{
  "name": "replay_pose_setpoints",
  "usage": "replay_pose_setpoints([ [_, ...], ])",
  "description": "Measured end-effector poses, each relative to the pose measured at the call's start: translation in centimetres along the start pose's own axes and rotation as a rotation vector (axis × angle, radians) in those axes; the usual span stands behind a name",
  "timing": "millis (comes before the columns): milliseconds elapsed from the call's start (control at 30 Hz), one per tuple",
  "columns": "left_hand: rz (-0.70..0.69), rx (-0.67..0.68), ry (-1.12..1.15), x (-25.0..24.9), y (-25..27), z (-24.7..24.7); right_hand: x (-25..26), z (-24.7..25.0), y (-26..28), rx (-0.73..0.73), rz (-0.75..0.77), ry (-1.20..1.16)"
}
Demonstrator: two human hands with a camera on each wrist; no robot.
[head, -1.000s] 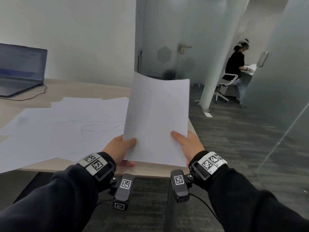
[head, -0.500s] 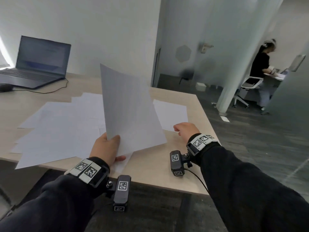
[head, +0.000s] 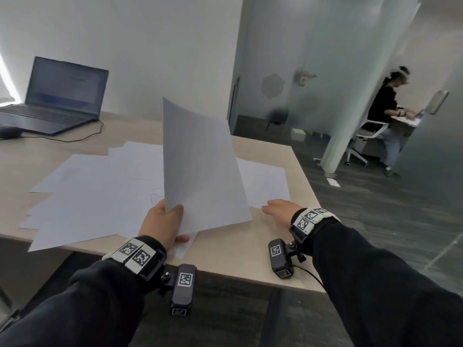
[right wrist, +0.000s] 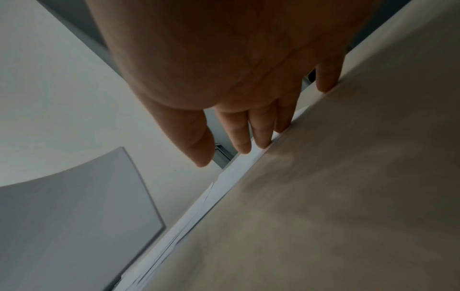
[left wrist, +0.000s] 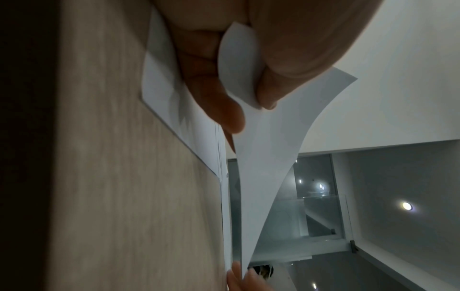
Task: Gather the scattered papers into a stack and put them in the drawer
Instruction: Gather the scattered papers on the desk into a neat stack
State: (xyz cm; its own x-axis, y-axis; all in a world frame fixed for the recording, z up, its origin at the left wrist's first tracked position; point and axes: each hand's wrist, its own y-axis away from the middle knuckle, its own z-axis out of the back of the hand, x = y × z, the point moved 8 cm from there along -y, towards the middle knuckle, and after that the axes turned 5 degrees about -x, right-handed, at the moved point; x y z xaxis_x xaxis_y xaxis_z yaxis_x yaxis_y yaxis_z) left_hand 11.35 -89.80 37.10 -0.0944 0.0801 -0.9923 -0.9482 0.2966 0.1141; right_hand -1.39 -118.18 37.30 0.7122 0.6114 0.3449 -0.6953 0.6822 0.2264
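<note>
My left hand pinches the near corner of a white sheet and holds it upright above the desk; the left wrist view shows thumb and fingers clamped on that sheet. Several more white papers lie scattered and overlapping on the desk's left half. One separate sheet lies flat to the right. My right hand reaches its near edge, and the straight fingertips touch the paper's edge on the desk. No drawer is in view.
The light wooden desk ends just right of my right hand. An open laptop with a cable and a dark mouse stand at the back left. Beyond are glass partitions and a seated person.
My right hand let go of the raised sheet and moved right, down to the lone sheet on the desk. The left hand now holds the raised sheet by itself, further left.
</note>
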Motion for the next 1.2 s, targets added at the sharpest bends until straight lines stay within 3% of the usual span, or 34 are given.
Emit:
replay_pose_setpoints([
  [367,-0.019,0.158,-0.167,-1.2,3.4,-4.1,-4.4,0.3,12.2,-0.076,0.07,-0.11],
  [567,0.013,0.264,-0.302,-0.4,5.1,-7.9,-7.5,0.6,16.0,-0.081,-0.034,-0.308],
  [667,-0.002,0.293,-0.431,-0.2,5.9,-9.5,-9.9,1.7,17.0,-0.205,-0.045,-0.469],
  [800,-0.219,0.317,-0.722,-0.9,6.6,-11.3,-14.6,2.7,17.2,-0.408,-0.151,-0.501],
  [900,-0.274,0.358,-0.805,-1.1,7.4,-12.5,-17.6,1.6,17.1,-0.377,-0.273,-0.587],
  [1067,-0.285,0.464,-0.787,-1.0,9.5,-14.3,-19.7,-2.5,17.1,-0.138,-0.461,-0.964],
  [1200,-0.343,0.531,-0.776,-0.7,10.9,-16.1,-20.9,-4.1,16.4,-0.137,-0.495,-1.153],
])
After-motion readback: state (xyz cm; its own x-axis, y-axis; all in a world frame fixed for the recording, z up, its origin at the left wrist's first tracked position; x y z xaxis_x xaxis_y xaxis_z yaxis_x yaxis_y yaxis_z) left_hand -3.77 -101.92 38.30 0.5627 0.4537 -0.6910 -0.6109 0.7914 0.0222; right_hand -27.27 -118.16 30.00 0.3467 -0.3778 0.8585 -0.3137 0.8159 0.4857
